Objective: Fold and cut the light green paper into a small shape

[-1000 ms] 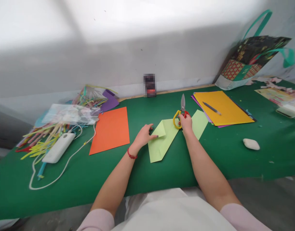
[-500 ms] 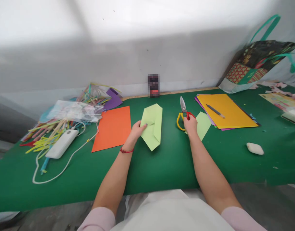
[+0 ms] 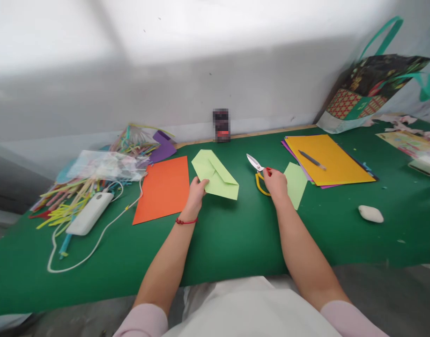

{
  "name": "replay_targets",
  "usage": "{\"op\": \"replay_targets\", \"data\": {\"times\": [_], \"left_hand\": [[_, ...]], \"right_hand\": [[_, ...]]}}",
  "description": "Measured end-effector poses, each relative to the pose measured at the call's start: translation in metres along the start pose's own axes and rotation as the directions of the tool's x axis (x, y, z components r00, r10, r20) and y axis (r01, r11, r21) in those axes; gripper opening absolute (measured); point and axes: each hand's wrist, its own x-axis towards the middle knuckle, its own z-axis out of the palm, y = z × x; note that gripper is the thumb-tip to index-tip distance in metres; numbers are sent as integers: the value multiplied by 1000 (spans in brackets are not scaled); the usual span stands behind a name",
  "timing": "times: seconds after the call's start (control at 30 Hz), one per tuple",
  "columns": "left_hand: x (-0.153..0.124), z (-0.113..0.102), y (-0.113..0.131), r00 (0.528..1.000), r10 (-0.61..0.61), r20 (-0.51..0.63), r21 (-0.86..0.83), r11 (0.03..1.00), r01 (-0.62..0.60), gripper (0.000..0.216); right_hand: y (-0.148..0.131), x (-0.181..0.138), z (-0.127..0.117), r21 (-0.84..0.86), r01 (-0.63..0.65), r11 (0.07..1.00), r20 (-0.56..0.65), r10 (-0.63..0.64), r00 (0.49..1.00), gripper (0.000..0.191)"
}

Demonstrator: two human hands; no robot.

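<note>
No readable text, labels, numbers or signs anywhere.

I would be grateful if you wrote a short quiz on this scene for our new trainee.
1. True or false: the left hand holds the flat orange rectangular paper sheet.
2. Fill in the colour: the slim grey pen lies on the ____ rectangular paper sheet.
3. Which handle colours do the metal-bladed scissors in the right hand have? A) blue and green; B) yellow and red; C) black and white.

Key: 1. False, it holds the folded light-green paper. 2. Golden-yellow. 3. B.
</note>
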Motion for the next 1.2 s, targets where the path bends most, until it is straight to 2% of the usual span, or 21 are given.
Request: {"op": "replay_targets", "data": {"times": [0.17, 0.27, 0.37, 0.47, 0.63, 0.73, 0.8, 0.9, 0.97, 1.0, 1.07, 1.13, 1.17, 1.2], "left_hand": [[4, -3, -4, 999, 52, 0, -128, 990, -51, 19], [3, -3, -4, 996, 90, 27, -178, 980, -84, 19], [-1, -1, -2, 996, 93, -1, -190, 977, -92, 15], [-5, 3, 0, 998, 54, -11, -172, 984, -55, 11], [-5, 6, 1, 994, -95, -46, -47, 995, 93, 10], [-2, 5, -2, 990, -141, -18, -8, 990, 141, 16], [-1, 4, -4, 988, -150, 22, 6, 989, 150, 19], [-2, 7, -8, 983, -164, 77, 9, 986, 164, 21], [-4, 10, -10, 977, -190, 99, 7, 982, 190, 23], [-6, 12, -11, 973, -205, 105, 7, 979, 206, 23], [-8, 15, -12, 967, -226, 115, 8, 974, 227, 24], [-10, 16, -13, 966, -227, 127, 10, 974, 227, 25], [-11, 16, -13, 965, -224, 137, 13, 974, 225, 25], [-12, 16, -14, 963, -222, 151, 17, 975, 222, 24]], "right_hand": [[-1, -6, -7, -85, -45, 995, 79, 51, 996, 36], [1, -7, -9, -24, 0, 1000, 52, 2, 999, 33], [1, -6, -10, 44, 14, 999, 13, -14, 1000, 30], [1, -6, -10, 19, -30, 999, -4, 30, 1000, 27], [1, -6, -9, -8, -36, 999, 10, 36, 999, 25], [3, -5, -8, 30, -1, 1000, -69, 3, 998, 28], [5, -4, -9, 115, 109, 987, -195, -85, 977, 32], [2, -7, -8, 273, 363, 891, -325, -270, 906, 42], [-4, -13, -2, 307, 535, 787, -325, -441, 837, 44], [-8, -18, 2, 287, 634, 719, -317, -553, 771, 40], [-17, -30, 15, 279, 805, 524, -226, -778, 585, 28], [-25, -42, 31, 291, 880, 375, -107, -901, 420, 35], [-29, -47, 39, 297, 891, 344, -57, -925, 376, 41], [-31, -50, 47, 301, 893, 335, -21, -934, 358, 46]]}}
